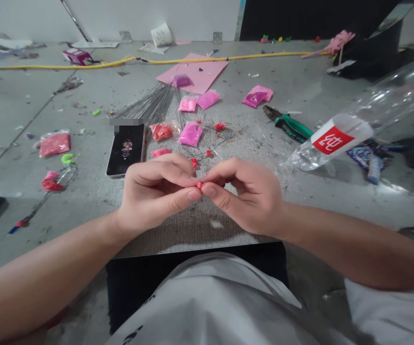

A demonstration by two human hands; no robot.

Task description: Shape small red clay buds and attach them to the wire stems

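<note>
So I'm standing here watching, and it's all happening at the fingertips. There's a tiny, coral-red, soft-looking lump (200,185) pinched right where the hands meet, so neither one is really nearer. From the left hand (160,191) it lies off to the right, at the thumb and index tips; from the right hand (245,194) it's the mirror image. Both are in a fine pinch grip on it, not clenched, with the thumbs nearest the body. Long axis? Can't tell, it's too small and mostly covered (the fingers are their own worst obstacle here). Nothing else gets between the hands and the lump.

Just past the fingertips there's a small red cluster on thin wire (193,163), the closest clutter. Farther back sits a flat magenta plastic packet (190,134), with a clear bag of red stuff (162,132) beside it. A dark-screened rectangular phone (125,151) lies just beyond the left hand. On the right side, well apart from the lump, are green-handled metal pliers (293,127) and a clear plastic bottle with a red-and-white label (332,141), upright or lying, I honestly can't say.
</note>
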